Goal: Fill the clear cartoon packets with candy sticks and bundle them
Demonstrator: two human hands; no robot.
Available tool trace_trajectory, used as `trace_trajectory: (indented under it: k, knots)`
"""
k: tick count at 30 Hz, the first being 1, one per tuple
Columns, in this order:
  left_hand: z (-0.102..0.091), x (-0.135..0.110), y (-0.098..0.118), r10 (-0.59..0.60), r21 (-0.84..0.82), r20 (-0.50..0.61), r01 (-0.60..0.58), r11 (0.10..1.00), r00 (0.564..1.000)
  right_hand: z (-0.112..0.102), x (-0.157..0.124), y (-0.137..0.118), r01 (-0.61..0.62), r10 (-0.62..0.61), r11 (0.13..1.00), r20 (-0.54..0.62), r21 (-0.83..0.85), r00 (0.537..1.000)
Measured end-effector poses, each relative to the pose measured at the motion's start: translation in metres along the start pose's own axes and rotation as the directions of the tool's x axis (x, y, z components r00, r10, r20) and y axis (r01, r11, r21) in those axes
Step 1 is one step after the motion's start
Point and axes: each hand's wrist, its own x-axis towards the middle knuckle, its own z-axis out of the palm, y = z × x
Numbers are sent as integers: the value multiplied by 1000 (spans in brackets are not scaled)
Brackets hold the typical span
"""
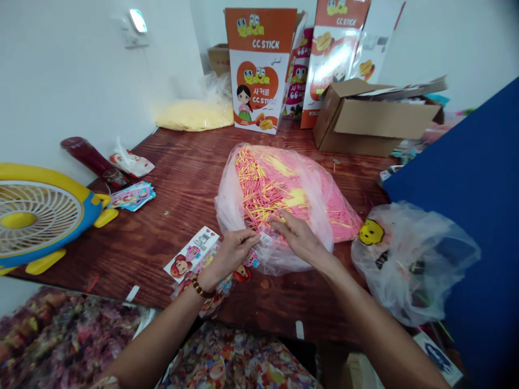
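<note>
Head view: a clear packet [266,238] is pinched by the left hand [235,249], presumably for steadying, over the open bag [229,202] of sticks [259,189] on the tabletop [178,173]. The right hand [298,236] is curled just beside; its grip cannot be told.

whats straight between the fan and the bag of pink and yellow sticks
In the head view, a small pile of blue cards lies by the fan, then wooden tabletop with a tiny scrap, up to the bag.
</note>
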Motion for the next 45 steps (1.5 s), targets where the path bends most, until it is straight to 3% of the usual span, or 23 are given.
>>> trace_trajectory:
  k: [3,5,11,17,22,26,29,33,39,45]
  knots:
    - [1,-3,2,41,-39,-6,-42,998,999,2,0,-14,38,39,941,-220,335,975]
    - [2,-3,4,52,-51,-15,-52,997,999,7,1,-25,105,60,880,-328,463,943]
    - [6,-2,8,44,-76,-48,-48,996,998,29,3,-36,157,77,836,-396,526,915]
    - [8,-2,11,19,-170,-91,-34,985,996,38,-4,-24,121,83,833,-338,539,938]
    - [8,2,11,15,-232,-88,-35,972,996,31,-11,-21,64,36,897,-216,438,976]
    - [9,6,11,-2,-276,-91,-24,961,996,23,-12,-25,56,32,867,-168,495,985]
    - [11,10,11,-7,-317,-105,-27,948,994,16,-12,-29,65,-15,946,-158,317,987]
    - [13,14,13,13,-355,-119,-55,933,993,5,-14,-30,47,-46,998,-31,42,998]
    - [13,17,17,41,-373,-133,-89,924,990,-4,-9,-29,45,-38,986,-44,161,998]
    - [12,18,16,68,-376,-157,-123,918,985,2,-1,-36,43,-13,950,-100,308,995]
